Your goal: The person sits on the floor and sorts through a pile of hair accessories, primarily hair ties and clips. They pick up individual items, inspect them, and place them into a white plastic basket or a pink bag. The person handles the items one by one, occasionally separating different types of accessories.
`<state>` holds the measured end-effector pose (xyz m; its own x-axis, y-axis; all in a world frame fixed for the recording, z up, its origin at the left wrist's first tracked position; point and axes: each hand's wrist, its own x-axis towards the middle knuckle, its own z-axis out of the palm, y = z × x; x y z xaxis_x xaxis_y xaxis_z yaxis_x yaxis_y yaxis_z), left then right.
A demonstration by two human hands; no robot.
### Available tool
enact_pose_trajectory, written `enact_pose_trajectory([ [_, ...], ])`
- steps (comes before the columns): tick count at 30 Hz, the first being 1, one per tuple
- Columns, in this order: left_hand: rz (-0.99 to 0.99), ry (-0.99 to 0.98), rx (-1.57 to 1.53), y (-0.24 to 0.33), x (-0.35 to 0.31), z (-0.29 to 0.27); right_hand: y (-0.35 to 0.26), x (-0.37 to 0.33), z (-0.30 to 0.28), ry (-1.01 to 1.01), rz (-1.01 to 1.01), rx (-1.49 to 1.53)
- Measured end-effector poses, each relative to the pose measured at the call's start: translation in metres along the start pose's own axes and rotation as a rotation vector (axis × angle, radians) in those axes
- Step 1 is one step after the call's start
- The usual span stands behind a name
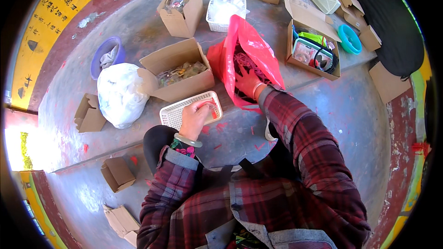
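Note:
My left hand [193,119] is closed in a pinch over a white plastic basket [171,115]. A small clear and reddish piece shows at its fingertips, too small to name. My right hand [248,82] reaches into the mouth of a large red plastic bag [258,41]. Its fingers look spread on a tangle of dark red cord-like strands [244,61] inside, and the fingertips are partly lost among them. Just beyond the basket stands an open cardboard box [190,85] holding many small clear packets [181,74].
To the left are a stuffed white plastic bag [122,94], a purple basin [95,62] and small cardboard boxes [88,113]. Farther off stand another filled carton [184,20] and a white basket [218,26]. At right sit a carton of goods [318,70] and a teal basin [350,39].

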<state>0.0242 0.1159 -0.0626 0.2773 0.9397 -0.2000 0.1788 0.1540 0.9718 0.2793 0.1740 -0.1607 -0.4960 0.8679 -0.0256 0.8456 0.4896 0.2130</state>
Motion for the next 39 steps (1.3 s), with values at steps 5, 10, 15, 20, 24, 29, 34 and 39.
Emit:
enact_pose_trajectory([
  [5, 0.016, -0.005, -0.013, -0.002, 0.000, 0.003, 0.056, 0.006, -0.012, -0.030, 0.134, 0.165],
  [10, 0.069, 0.013, 0.069, -0.005, 0.001, 0.004, 0.085, -0.010, -0.025, 0.033, 0.341, 0.092],
  [15, 0.075, 0.002, 0.110, -0.002, 0.000, 0.006, 0.094, -0.021, -0.066, -0.259, 0.570, 0.144],
  [20, 0.079, 0.003, 0.112, -0.009, 0.001, 0.008, 0.112, -0.025, -0.062, -0.405, 0.417, 0.314],
  [24, 0.074, -0.007, 0.108, -0.006, 0.000, 0.009, 0.115, -0.016, -0.056, -0.293, 0.340, 0.319],
  [29, 0.043, -0.026, 0.108, -0.001, -0.003, 0.008, 0.091, 0.009, -0.067, -0.095, 0.299, 0.345],
  [34, 0.048, -0.032, 0.145, -0.004, 0.000, 0.008, 0.060, 0.020, -0.051, -0.165, 0.331, 0.379],
  [39, 0.116, 0.021, 0.172, -0.018, 0.003, 0.007, 0.063, 0.014, -0.019, -0.608, -0.006, 0.326],
])
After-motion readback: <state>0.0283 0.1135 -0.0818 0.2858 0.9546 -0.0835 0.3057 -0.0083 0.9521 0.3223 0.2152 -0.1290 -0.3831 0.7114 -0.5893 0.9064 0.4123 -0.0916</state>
